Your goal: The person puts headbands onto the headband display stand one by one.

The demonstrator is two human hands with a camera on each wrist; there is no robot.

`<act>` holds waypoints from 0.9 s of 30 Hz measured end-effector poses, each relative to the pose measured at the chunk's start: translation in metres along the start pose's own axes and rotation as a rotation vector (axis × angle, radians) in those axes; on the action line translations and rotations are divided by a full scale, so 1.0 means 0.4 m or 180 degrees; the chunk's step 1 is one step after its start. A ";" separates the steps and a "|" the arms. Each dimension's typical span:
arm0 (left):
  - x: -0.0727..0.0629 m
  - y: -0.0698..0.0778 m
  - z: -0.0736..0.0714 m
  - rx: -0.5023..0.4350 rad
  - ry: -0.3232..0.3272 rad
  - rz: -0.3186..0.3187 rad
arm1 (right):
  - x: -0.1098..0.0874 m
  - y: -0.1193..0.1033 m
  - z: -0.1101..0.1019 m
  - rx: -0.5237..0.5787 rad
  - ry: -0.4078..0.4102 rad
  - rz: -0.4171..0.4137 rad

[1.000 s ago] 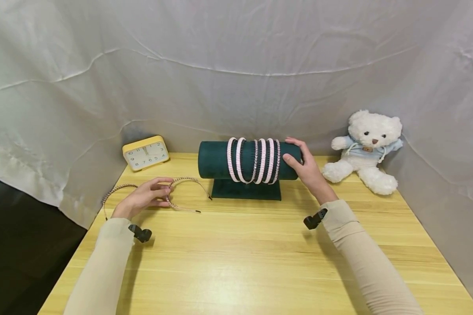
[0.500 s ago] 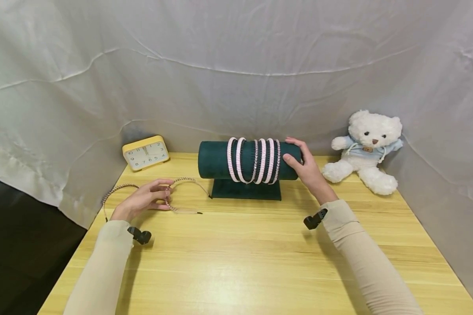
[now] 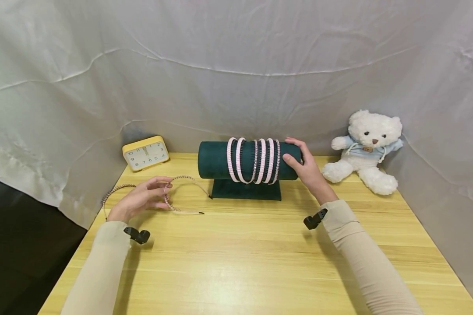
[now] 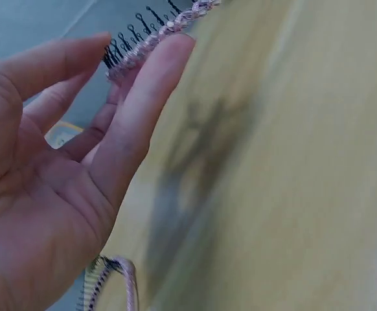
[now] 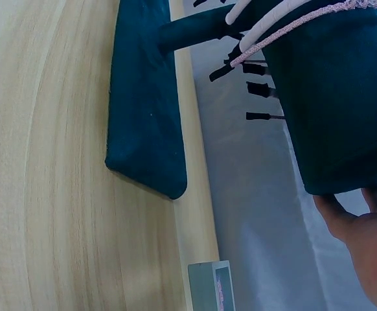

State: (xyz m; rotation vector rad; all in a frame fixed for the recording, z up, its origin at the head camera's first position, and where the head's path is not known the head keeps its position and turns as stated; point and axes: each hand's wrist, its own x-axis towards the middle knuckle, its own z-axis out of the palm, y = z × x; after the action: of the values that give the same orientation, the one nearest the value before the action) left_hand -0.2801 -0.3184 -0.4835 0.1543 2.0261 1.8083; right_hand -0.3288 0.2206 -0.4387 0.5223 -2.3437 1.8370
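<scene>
My left hand [image 3: 139, 199] pinches a thin pink braided headband [image 3: 184, 177] between thumb and fingers. Its arc stands up left of the display stand, with both tips pointing right. Black comb teeth line the inner side of the band in the left wrist view. A similar headband [image 3: 116, 189] lies behind my left wrist, partly hidden by it. The dark green padded roll of the headband stand [image 3: 214, 159] carries several pink and white headbands [image 3: 238, 159] side by side. Its right end is gripped by my right hand [image 3: 307, 170], thumb in front and fingers over the top.
A yellow clock [image 3: 146, 153] stands at the back left of the wooden table [image 3: 228, 258]. At the back right sits a white teddy bear [image 3: 378, 135] in a blue top. Grey cloth [image 3: 236, 100] hangs behind. A small grey box-like thing [image 5: 205, 285] shows in the right wrist view.
My left hand has shifted slightly left, and the headband it holds has turned a little, its near tip edging right. The right hand and the stand stay put.
</scene>
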 end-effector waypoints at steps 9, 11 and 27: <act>0.000 0.073 0.030 0.0091 0.0221 0.0282 | 0.000 -0.002 0.002 0.0043 -0.0002 0.0026; 0.000 0.089 0.039 0.0113 0.0257 0.0307 | 0.001 -0.002 0.002 0.0041 -0.0007 0.0018; 0.007 0.233 0.116 0.0399 0.0428 0.0603 | -0.002 -0.004 0.000 -0.0006 -0.0016 0.0037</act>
State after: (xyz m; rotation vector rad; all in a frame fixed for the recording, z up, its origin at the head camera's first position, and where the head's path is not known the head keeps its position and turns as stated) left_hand -0.2831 -0.2607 -0.3968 0.2766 2.2888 1.8468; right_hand -0.3276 0.2205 -0.4373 0.5149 -2.3565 1.8403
